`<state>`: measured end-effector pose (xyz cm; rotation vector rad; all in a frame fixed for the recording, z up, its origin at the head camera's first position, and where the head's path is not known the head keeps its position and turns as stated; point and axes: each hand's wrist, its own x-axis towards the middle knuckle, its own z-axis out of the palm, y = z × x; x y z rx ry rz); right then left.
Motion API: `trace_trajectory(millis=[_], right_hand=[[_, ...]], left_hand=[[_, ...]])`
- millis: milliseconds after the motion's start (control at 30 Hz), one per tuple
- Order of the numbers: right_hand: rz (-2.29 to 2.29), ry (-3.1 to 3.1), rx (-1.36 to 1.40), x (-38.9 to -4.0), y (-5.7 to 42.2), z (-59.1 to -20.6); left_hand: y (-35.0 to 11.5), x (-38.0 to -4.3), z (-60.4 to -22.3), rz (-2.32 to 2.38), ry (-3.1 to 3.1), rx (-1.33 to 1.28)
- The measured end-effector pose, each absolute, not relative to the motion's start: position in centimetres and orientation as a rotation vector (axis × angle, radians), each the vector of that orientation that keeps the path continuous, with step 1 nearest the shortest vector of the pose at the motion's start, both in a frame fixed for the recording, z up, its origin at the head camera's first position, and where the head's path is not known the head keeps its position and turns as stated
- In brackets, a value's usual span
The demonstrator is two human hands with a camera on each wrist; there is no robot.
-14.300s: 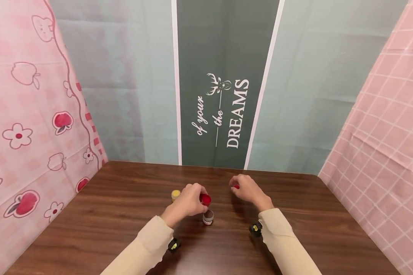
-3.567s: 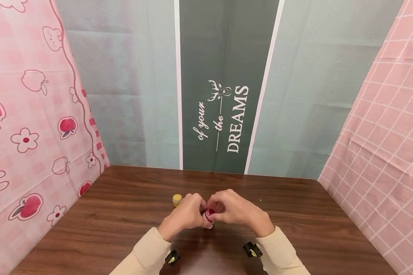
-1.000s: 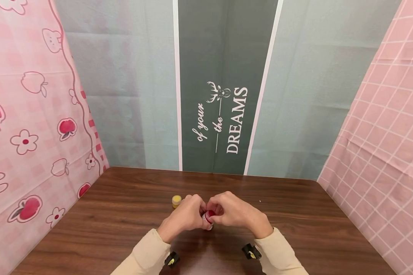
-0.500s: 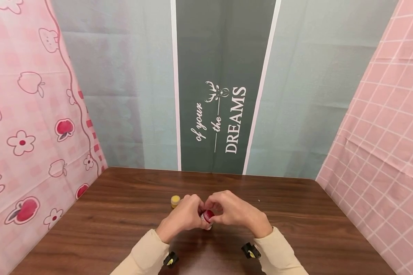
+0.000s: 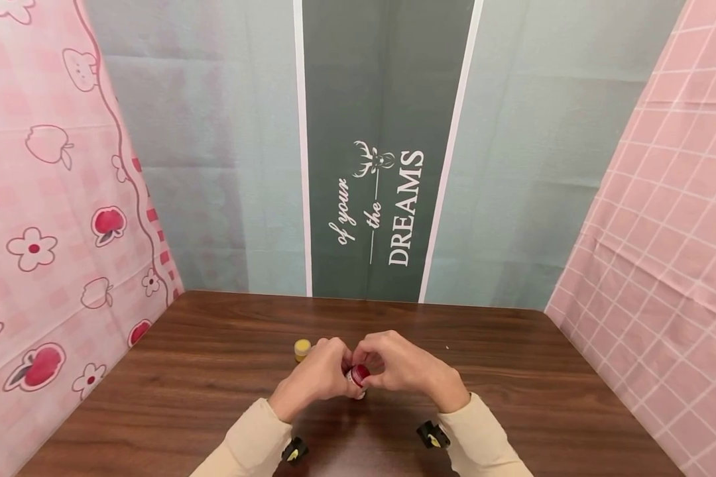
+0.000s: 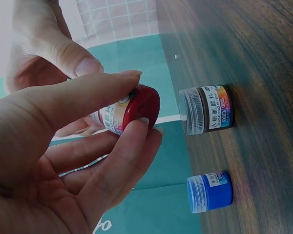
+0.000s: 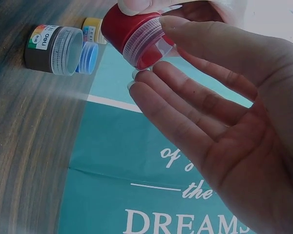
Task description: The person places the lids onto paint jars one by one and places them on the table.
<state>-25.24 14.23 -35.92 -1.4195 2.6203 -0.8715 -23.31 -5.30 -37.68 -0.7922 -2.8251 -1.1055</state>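
Note:
My left hand [image 5: 319, 371] grips a small paint jar [image 6: 142, 109], red at its base, with thumb and fingers around its body. The jar is tilted, its clear ridged lid [image 7: 142, 43] turned toward my right hand [image 5: 402, 361]. In the right wrist view, the right thumb presses the lid's edge and bent fingertips meet its other side. Close below the hands stands a dark-brown paint jar [image 6: 205, 111] with a clear lid. A blue paint jar [image 6: 210, 191] is beside it, hidden behind my left hand in the head view.
A yellow paint jar [image 5: 301, 350] stands left of my left hand. All the jars on the table are upright on brown wood [image 5: 215, 371]. A tiny white speck [image 5: 447, 347] lies to the right. Cloth hangings [image 5: 370, 99] border the table's back and sides.
At first my hands were apart, the left with the red jar, the right with a small red thing. They since came together at the jar. Lately the jar has turned slightly; the view shifts a little.

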Motion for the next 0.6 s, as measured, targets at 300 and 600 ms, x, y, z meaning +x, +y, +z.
trace_trajectory(millis=[300, 600], right_hand=[[-0.883, 2.586, -1.437, -25.25, 13.97, -35.85], [-0.839, 2.629, -1.429, -25.27, 14.03, -35.87]], left_hand=[[-5.41, -23.13, -37.55, -1.095, -2.811, -0.787], [-5.17, -23.3, -37.69, -1.12, -2.814, -0.789]])
